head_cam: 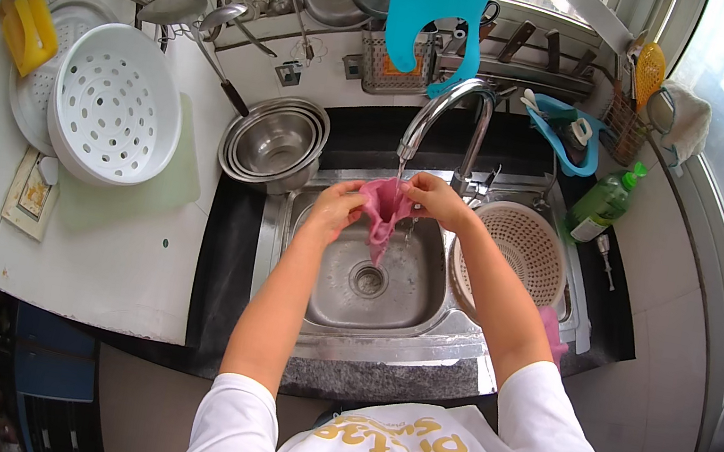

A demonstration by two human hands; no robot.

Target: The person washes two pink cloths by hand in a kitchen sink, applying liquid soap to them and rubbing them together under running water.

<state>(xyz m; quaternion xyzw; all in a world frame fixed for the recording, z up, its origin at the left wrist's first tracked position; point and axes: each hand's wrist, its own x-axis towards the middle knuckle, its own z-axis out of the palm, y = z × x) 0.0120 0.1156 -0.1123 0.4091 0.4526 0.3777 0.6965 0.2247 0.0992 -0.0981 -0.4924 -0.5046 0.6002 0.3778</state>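
Note:
My left hand (334, 211) pinches the left edge of a limp pink piece (380, 211), and my right hand (438, 200) grips its upper right edge. Whether it is a rubber glove or a cloth, I cannot tell. Its top is spread wide, while its lower end hangs in a wet point above the drain (369, 279). From the curved chrome faucet (452, 97) a stream of water falls into the opening. Both hands are over the left basin of the stainless steel sink (327, 303). A beige plastic colander (517, 241) sits at the right basin, partly behind my right forearm.
Nested steel bowls (275, 143) stand left of the sink, near a white perforated basket (117, 102). At the right are a green soap bottle (603, 203) and a blue caddy (566, 142). Another pink piece (552, 335) shows beside my right arm. A turquoise sheet (434, 12) hangs above the faucet.

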